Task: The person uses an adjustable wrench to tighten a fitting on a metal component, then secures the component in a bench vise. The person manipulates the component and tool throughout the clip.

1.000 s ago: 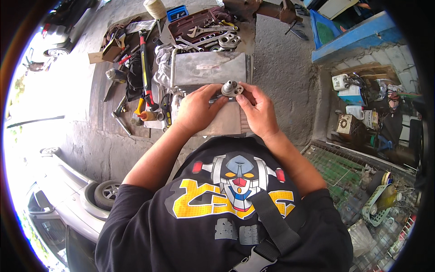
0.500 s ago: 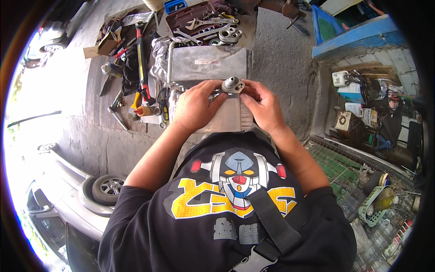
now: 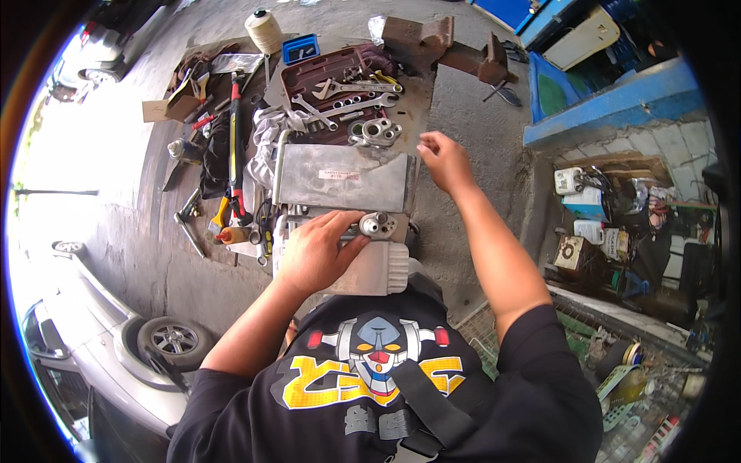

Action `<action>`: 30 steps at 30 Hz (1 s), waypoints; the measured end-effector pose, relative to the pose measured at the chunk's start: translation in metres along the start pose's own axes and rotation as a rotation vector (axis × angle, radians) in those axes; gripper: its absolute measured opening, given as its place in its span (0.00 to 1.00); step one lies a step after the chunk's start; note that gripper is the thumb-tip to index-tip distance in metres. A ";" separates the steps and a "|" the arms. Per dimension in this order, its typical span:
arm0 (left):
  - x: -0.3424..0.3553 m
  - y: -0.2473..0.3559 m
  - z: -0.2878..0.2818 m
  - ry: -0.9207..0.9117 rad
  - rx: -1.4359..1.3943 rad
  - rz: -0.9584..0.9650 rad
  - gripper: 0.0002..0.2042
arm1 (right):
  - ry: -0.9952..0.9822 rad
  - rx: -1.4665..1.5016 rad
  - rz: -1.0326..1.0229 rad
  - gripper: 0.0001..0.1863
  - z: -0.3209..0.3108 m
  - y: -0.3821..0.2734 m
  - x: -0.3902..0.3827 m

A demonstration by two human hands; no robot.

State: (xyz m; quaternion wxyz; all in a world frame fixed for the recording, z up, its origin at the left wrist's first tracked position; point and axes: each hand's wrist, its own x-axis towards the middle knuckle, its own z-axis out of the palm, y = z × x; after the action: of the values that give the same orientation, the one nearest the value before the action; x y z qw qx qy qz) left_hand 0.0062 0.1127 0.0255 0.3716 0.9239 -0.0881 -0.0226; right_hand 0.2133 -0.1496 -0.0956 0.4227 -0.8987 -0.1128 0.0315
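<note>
Far to my left, a red-handled tool lies on the concrete bench among loose hand tools. Next comes my left hand, fingers curled and pressing down on the small metal fitting with two round ports, which sits just at my fingertips. That fitting rests on the near end of the flat aluminium radiator core, which lies across the bench directly in front of me. Beyond it, the open maroon tool case holds wrenches. To the right, my right hand hovers above the bench with fingers loosely spread, holding nothing, well apart from the fitting and beside the core's far right corner.
</note>
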 end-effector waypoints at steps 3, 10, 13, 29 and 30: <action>0.000 0.002 -0.001 -0.011 0.003 -0.023 0.18 | -0.072 -0.217 -0.193 0.21 0.036 0.012 0.069; 0.001 0.005 -0.004 -0.010 0.026 -0.042 0.19 | -0.195 -0.558 -0.589 0.21 0.085 0.019 0.181; 0.002 0.004 -0.003 0.020 0.018 -0.030 0.20 | -0.093 -0.527 -0.441 0.15 0.090 0.008 0.214; 0.001 0.001 -0.003 0.000 -0.027 -0.040 0.23 | -0.296 -0.713 -0.169 0.32 0.091 -0.007 0.242; 0.001 0.000 -0.001 0.024 -0.012 -0.023 0.23 | -0.309 -0.741 -0.152 0.37 0.089 -0.012 0.240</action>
State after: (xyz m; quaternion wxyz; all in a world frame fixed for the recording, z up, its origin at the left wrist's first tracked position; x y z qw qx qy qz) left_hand 0.0071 0.1136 0.0264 0.3781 0.9228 -0.0728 -0.0164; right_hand 0.4313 -0.0198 -0.1342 0.0496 -0.9639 -0.2446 0.0923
